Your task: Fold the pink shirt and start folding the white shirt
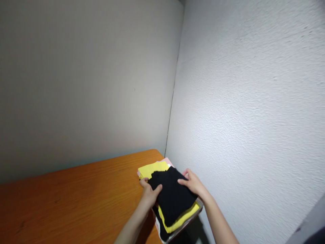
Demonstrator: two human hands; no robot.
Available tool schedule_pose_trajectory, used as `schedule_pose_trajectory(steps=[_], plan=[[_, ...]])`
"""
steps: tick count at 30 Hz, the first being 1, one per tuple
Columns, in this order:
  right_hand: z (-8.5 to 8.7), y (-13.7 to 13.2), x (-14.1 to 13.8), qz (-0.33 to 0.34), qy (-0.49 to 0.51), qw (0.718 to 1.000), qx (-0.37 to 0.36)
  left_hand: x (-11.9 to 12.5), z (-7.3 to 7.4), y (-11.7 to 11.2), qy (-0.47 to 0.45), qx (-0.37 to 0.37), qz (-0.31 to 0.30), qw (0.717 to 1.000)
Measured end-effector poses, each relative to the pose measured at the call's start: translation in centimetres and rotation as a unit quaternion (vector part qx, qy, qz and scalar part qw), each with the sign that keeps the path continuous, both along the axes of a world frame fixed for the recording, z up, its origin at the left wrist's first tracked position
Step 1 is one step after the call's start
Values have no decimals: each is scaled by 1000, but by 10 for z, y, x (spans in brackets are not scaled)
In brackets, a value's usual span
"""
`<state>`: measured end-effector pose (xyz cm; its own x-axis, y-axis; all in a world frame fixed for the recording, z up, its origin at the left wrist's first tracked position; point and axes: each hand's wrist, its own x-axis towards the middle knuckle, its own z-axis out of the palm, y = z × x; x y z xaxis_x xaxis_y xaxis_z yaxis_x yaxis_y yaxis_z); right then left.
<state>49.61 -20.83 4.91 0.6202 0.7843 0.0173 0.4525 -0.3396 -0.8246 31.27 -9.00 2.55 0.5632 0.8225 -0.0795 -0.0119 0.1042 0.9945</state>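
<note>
A folded black piece of clothing lies between my two hands, on top of a stack of folded clothes. My left hand grips its left edge, thumb on top and fingers at the side. At the opposite edge, my right hand pinches the cloth with thumb above and fingers partly hidden. Beneath it, a folded yellow cloth shows at the near side. Another yellow cloth and a bit of pink cloth show at the far side. A shallow light-rimmed box surrounds the near end of the stack.
The stack stands at the right end of an orange-brown wooden table. A white textured wall rises close on the right and meets a grey wall behind the table. Shadow fills the gap below the box.
</note>
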Motion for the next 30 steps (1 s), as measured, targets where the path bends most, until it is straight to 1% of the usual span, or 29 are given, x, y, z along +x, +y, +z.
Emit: schedule_pose_trajectory(steps=[1, 2, 3, 4, 6, 7, 8, 10, 11, 12, 13, 14, 15, 16, 18, 20, 22, 23, 24, 25, 26, 28, 29, 30], plan=[[-17, 0, 1, -9, -10, 1000, -17, 1, -12, 0, 14, 9, -2, 1000], [-30, 0, 2, -14, -22, 999, -27, 1, -21, 0, 32, 26, -4, 999], [-39, -1, 2, -18, -33, 999, -37, 0, -25, 0, 54, 49, -8, 997], [-44, -3, 2, -21, -45, 998, -47, -1, -26, 0, 82, 74, -18, 994], [-42, -7, 1, -29, -68, 995, -67, -4, -18, -3, 161, 151, -25, 975], [-37, -10, -1, -38, -89, 992, -75, -5, -10, -6, 203, 209, -7, 956], [-31, -12, -4, -51, -125, 988, -78, -6, -1, -10, 235, 279, 21, 931], [-16, -16, -14, -64, -232, 968, -69, -5, 15, -19, 250, 441, 66, 859], [-10, -17, -22, -53, -288, 954, -60, -4, 20, -23, 237, 514, 63, 822], [-6, -18, -30, -31, -334, 941, -52, -2, 23, -27, 223, 566, 38, 793], [-5, -18, -38, 0, -361, 931, -47, 0, 22, -29, 215, 599, 2, 771], [-8, -18, -46, 32, -367, 928, -49, 1, 18, -31, 221, 612, -33, 759], [-14, -17, -54, 59, -358, 930, -61, 3, 12, -31, 241, 608, -56, 755], [-22, -16, -60, 74, -338, 935, -82, 4, 4, -31, 267, 593, -71, 756], [-41, -14, -70, 84, -283, 946, -133, 4, -13, -30, 310, 556, -86, 767], [-56, -12, -74, 79, -242, 952, -170, 3, -25, -29, 322, 532, -98, 777], [-62, -12, -72, 78, -221, 956, -177, 1, -30, -28, 303, 517, -113, 793], [-61, -13, -68, 86, -209, 959, -171, -1, -30, -27, 291, 501, -114, 807], [-58, -14, -61, 93, -193, 963, -162, -3, -30, -24, 279, 479, -100, 826], [-55, -14, -51, 90, -181, 968, -149, -5, -30, -21, 270, 450, -69, 848], [-52, -15, -39, 74, -176, 973, -133, -8, -31, -16, 262, 415, -27, 871], [-49, -13, -9, -5, -182, 978, -101, -12, -38, -3, 250, 312, 59, 915], [-49, -10, 7, -49, -183, 978, -91, -14, -44, 3, 232, 258, 80, 934], [-50, -6, 20, -78, -175, 978, -87, -15, -50, 9, 206, 214, 81, 951]])
